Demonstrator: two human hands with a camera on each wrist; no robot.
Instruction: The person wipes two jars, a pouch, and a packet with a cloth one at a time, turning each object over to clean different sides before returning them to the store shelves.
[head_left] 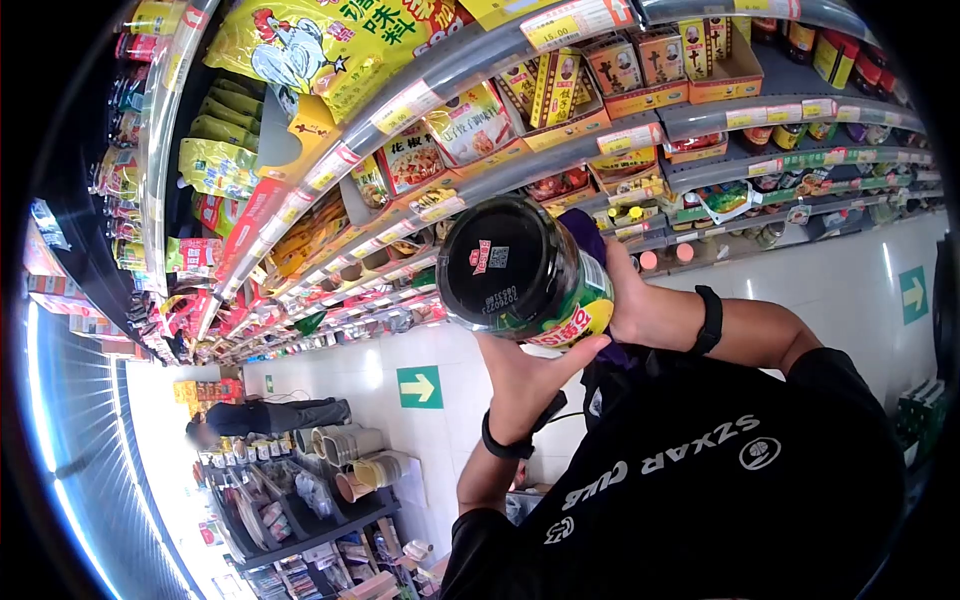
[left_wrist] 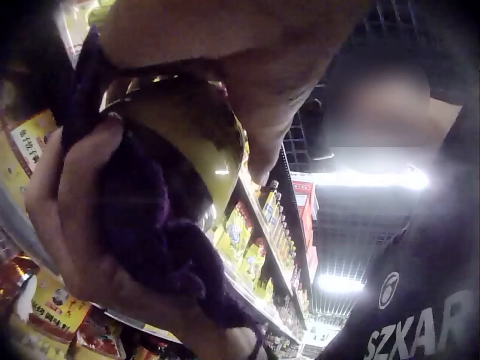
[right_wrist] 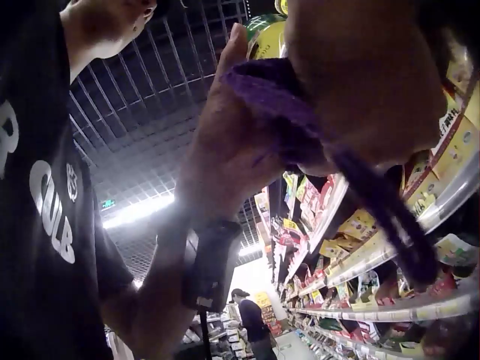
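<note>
A large jar (head_left: 520, 265) with a black lid, red logo and green-yellow label is tilted so its lid faces the head camera. My left hand (head_left: 525, 375) grips its side, thumb stretched along the label and fingers hidden behind it. On the far side my right hand (head_left: 630, 295) holds a purple cloth (left_wrist: 150, 202) against the jar. In the left wrist view, fingers (left_wrist: 79, 176) of the right hand curl round the cloth and jar base. A loop of cloth dangles below the right hand in the right wrist view.
Shelves with price rails (head_left: 410, 105) curve close beyond the jar, packed with seasoning bags (head_left: 310, 50) and boxes (head_left: 560, 90). A person in dark clothes (head_left: 280, 415) stands down the aisle beside a display rack (head_left: 310, 490). Green arrow signs (head_left: 419, 387) mark the pale floor.
</note>
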